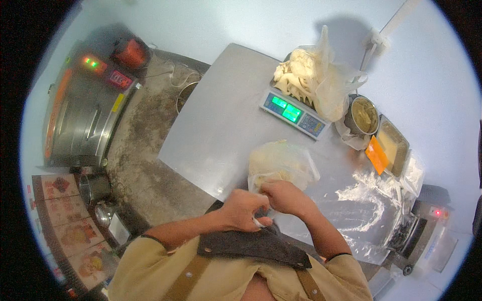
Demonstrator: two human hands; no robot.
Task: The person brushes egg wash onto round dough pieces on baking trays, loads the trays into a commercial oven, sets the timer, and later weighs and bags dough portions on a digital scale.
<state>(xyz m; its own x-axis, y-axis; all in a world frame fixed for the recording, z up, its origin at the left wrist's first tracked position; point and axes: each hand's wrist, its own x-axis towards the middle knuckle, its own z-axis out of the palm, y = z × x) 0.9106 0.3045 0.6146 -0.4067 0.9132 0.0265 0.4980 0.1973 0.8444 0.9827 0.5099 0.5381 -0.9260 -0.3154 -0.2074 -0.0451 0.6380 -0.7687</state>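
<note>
My left hand (243, 208) and my right hand (286, 196) are close together at the table's near edge, both with fingers curled in. They grip the gathered mouth of a clear plastic bag (286, 158), which rests on the metal table just beyond them. Something pale yellowish shows through the bag, too blurred to name. A bit of white sticks out below my left fingers; whether it is the bag's end I cannot tell. Farther off stands a digital scale (293, 114) with a green-lit display, bearing pale dough-like pieces (296, 72) and another plastic bag (334, 83).
Right of the scale stand a metal pot (364, 115) with yellowish contents and a tray (394, 145) with an orange scraper (376, 155). White flour (369, 198) is smeared over the table's right side. A steel appliance (83, 120) and boxes (75, 226) are at the left.
</note>
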